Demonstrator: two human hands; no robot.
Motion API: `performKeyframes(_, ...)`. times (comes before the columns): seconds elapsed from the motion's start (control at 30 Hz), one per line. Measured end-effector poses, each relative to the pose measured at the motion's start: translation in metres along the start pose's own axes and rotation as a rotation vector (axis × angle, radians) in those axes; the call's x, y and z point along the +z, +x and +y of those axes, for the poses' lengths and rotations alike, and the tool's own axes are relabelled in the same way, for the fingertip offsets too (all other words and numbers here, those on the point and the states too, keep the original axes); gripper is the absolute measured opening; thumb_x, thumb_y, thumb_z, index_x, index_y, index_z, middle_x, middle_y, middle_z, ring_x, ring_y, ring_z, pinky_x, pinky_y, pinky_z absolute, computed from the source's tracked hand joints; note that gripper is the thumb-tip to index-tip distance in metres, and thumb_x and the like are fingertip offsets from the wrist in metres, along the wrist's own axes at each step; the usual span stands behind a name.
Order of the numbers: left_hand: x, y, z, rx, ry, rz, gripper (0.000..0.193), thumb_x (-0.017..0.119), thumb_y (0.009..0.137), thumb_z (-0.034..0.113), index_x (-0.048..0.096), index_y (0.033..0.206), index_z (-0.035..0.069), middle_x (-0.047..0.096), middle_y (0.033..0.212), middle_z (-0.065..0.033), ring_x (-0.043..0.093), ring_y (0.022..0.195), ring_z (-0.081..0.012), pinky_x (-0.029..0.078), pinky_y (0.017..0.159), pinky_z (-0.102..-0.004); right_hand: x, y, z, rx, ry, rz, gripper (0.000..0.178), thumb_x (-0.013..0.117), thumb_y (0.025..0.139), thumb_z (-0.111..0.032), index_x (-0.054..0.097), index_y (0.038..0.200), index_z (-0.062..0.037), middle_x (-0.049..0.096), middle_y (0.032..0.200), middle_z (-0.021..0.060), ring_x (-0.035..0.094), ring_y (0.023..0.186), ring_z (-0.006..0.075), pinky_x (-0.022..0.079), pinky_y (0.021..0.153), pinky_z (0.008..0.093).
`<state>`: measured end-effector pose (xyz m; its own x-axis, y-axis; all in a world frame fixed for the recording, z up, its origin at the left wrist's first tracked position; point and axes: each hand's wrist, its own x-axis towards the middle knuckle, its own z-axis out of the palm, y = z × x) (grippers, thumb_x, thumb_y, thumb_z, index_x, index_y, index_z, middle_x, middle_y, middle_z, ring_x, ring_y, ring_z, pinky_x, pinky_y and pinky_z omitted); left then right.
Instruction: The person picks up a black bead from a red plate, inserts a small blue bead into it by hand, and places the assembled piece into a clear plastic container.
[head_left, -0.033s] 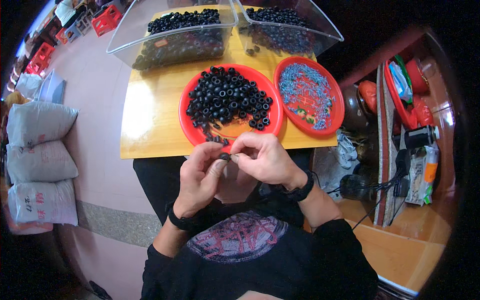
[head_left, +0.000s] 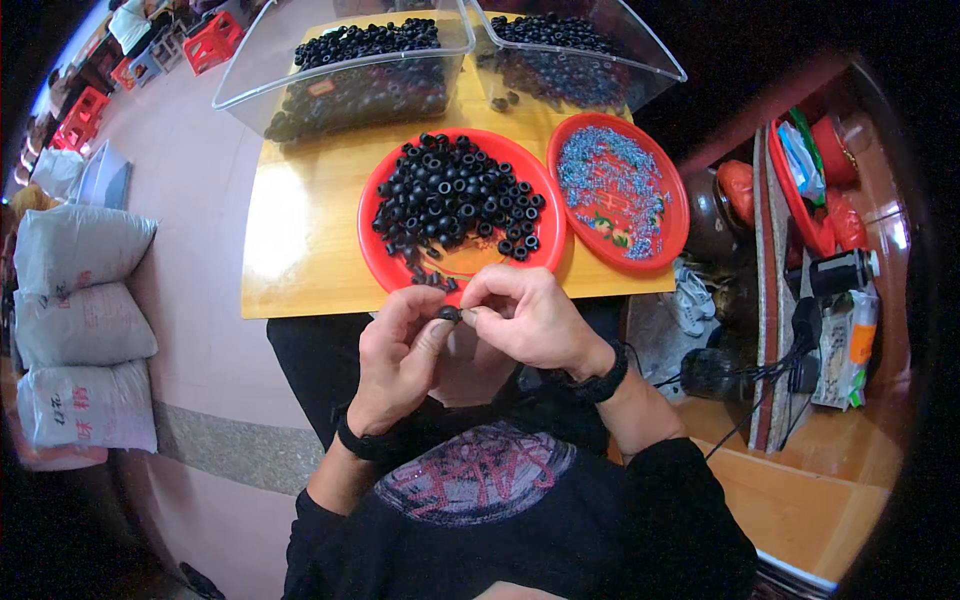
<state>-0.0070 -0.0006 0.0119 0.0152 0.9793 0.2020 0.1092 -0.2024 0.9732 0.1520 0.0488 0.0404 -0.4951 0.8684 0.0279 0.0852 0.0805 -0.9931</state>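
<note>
My left hand pinches a small black ring-shaped piece between thumb and forefinger, in front of the table's near edge. Right beside it, my right hand has its thumb and forefinger pressed together at the piece; anything between those fingertips is too small to make out. Just beyond my hands, a red round plate bears a heap of similar black rings. To its right, a second red plate is strewn with many tiny bluish metallic bits.
Two clear plastic bins of black pieces stand at the back of the yellow wooden table. Stuffed white sacks are stacked on the left floor. Shelving with cables stands at right. Red stools and people appear far left.
</note>
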Motion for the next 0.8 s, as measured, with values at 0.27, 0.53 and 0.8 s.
performKeyframes(0.27,-0.001,-0.003,-0.002,-0.05,-0.246,-0.003,0.013,0.055,0.081,-0.004,0.056,0.095,-0.002,0.059,0.082,-0.0034,0.056,0.067,-0.0063,0.045,0.058,-0.0189,-0.007,-0.001,-0.011,0.145,0.201,-0.093,0.004,0.055,0.076,0.001,0.057,0.073,0.0013,0.058,0.067,0.0,0.053,0.066,0.0042,0.045,0.057,0.0224)
performKeyframes(0.53,-0.006,0.003,0.004,0.152,0.093,-0.061,0.016,0.057,0.073,-0.01,0.056,0.089,-0.004,0.059,0.077,-0.0097,0.059,0.07,-0.0154,0.045,0.063,-0.0249,0.002,-0.007,-0.008,-0.42,-0.511,0.055,0.005,0.055,0.071,0.006,0.055,0.075,0.0027,0.054,0.064,0.0056,0.055,0.06,0.0102,0.042,0.051,0.0253)
performKeyframes(0.8,-0.008,0.006,0.007,0.313,0.072,-0.044,0.018,0.058,0.071,-0.011,0.055,0.087,-0.004,0.059,0.076,-0.0114,0.059,0.069,-0.02,0.046,0.063,-0.0262,0.004,-0.004,-0.012,-0.29,-0.284,0.047,0.009,0.053,0.07,0.007,0.056,0.077,0.0022,0.057,0.067,0.0077,0.057,0.061,0.0119,0.045,0.054,0.0255)
